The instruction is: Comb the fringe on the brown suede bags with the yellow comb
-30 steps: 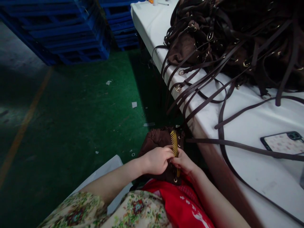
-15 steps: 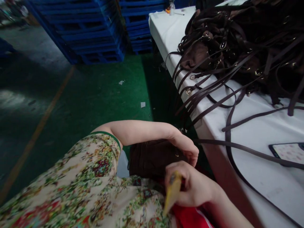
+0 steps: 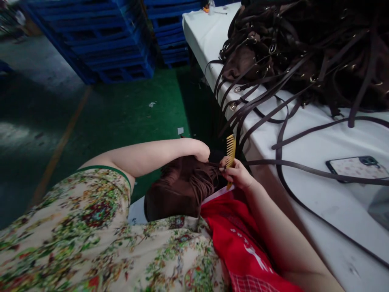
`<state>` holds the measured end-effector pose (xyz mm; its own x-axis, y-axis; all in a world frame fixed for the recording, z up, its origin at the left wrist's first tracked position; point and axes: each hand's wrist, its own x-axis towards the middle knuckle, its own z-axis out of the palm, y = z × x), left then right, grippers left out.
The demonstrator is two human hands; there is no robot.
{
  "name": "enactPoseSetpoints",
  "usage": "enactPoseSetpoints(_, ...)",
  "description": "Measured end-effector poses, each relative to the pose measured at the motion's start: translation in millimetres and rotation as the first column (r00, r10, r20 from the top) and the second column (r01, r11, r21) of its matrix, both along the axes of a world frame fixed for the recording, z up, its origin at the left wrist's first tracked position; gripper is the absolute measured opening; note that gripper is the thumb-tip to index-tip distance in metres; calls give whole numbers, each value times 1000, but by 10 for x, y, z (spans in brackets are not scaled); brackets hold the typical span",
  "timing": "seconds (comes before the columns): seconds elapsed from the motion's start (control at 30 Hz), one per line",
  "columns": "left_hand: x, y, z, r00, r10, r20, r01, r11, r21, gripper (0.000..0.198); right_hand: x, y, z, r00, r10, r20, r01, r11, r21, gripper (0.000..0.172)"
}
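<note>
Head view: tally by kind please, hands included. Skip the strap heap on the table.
Hands: 2, left hand on the bag, right hand gripping the comb
Yellow comb: 1
Brown fringed bag on the lap: 1
Phone on the white table: 1
Total: 5

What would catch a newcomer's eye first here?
A yellow comb stands upright in the right hand at the centre, by the fringe of a brown bag in the lap, with the left hand on it. At upper right a dark tangle of straps covers the white table, with a phone nearer. Blue pallets are stacked at top left.
</note>
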<state>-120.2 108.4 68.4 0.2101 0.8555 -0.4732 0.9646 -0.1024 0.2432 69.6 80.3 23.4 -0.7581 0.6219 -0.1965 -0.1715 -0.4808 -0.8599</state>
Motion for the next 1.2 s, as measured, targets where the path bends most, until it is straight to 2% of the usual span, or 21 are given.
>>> enactPoseSetpoints(0.1, -59, -1, 264, 986, -162, -34, 158, 983, -96, 13, -64, 131, 107, 998, 7, -62, -7, 1000, 2, 21)
enactPoseSetpoints(0.2, -194, -67, 751, 954, -277, -118, 280, 960, 6, 26, -121, 220, 436, 990, 63, -127, -52, 995, 89, 20)
enactPoseSetpoints(0.3, -311, -242, 1297, 934, -189, -303, 264, 937, 228, 39, -202, 234, 840, 982, 105, -157, -74, 979, 191, 22)
enactPoseSetpoints(0.37, -349, -402, 1582, 937, -137, -321, 244, 914, 324, 43, -260, 189, 1045, 974, 142, -178, -100, 969, 228, 22)
enactPoseSetpoints(0.43, -350, -566, 1760, 948, -117, -297, 220, 913, 344, 45, -298, 110, 1159, 961, 195, -195, -143, 957, 252, 22)
enactPoseSetpoints(0.53, -278, -786, 1844, 966, -40, -256, 123, 939, 320, 41, -288, 5, 1195, 948, 259, -183, -198, 934, 297, 22)
enactPoseSetpoints(0.6, -182, -923, 1804, 976, 63, -210, 15, 938, 347, 34, -242, -20, 1173, 953, 256, -162, -195, 927, 320, 21)
enactPoseSetpoints(0.67, -63, -1057, 1699, 976, 142, -165, -68, 918, 390, 30, -179, -14, 1123, 959, 229, -167, -170, 936, 309, 19)
enactPoseSetpoints(0.73, 41, -1165, 1547, 981, 126, -148, -66, 932, 355, 39, -113, -9, 1037, 957, 214, -198, -159, 952, 260, 17)
enactPoseSetpoints(0.83, 107, -1183, 1276, 993, -58, -100, 64, 996, 60, 52, -37, -51, 866, 938, 261, -228, -224, 958, 179, 16)
enactPoseSetpoints(0.9, 121, -1073, 1067, 987, -148, 60, 157, 968, -198, 45, -6, -109, 776, 918, 325, -227, -297, 943, 148, 16)
enactPoseSetpoints(0.93, 136, -997, 948, 967, -166, 195, 225, 914, -337, 42, 12, -136, 749, 906, 354, -233, -329, 934, 139, 17)
enactPoseSetpoints(0.97, 163, -920, 819, 925, -158, 347, 317, 823, -470, 42, 36, -159, 736, 896, 370, -244, -347, 929, 133, 18)
enactPoseSetpoints(1.0, 203, -852, 683, 865, -117, 488, 419, 702, -576, 47, 72, -174, 733, 891, 373, -259, -351, 928, 127, 19)
enactPoseSetpoints(1.03, 256, -801, 546, 801, -52, 596, 510, 581, -634, 52, 121, -182, 736, 891, 362, -272, -342, 932, 121, 19)
enactPoseSetpoints(1.07, 319, -769, 414, 751, 10, 660, 566, 504, -652, 55, 184, -182, 737, 897, 344, -276, -324, 939, 117, 20)
enactPoseSetpoints(1.1, 388, -757, 294, 717, 58, 695, 582, 498, -642, 55, 256, -177, 734, 909, 317, -269, -298, 948, 112, 19)
enactPoseSetpoints(1.13, 458, -760, 192, 693, 83, 717, 569, 549, -613, 54, 333, -167, 721, 925, 284, -252, -265, 958, 106, 19)
enactPoseSetpoints(1.2, 581, -786, 42, 645, 65, 761, 492, 726, -480, 49, 478, -142, 662, 961, 198, -194, -185, 979, 82, 19)
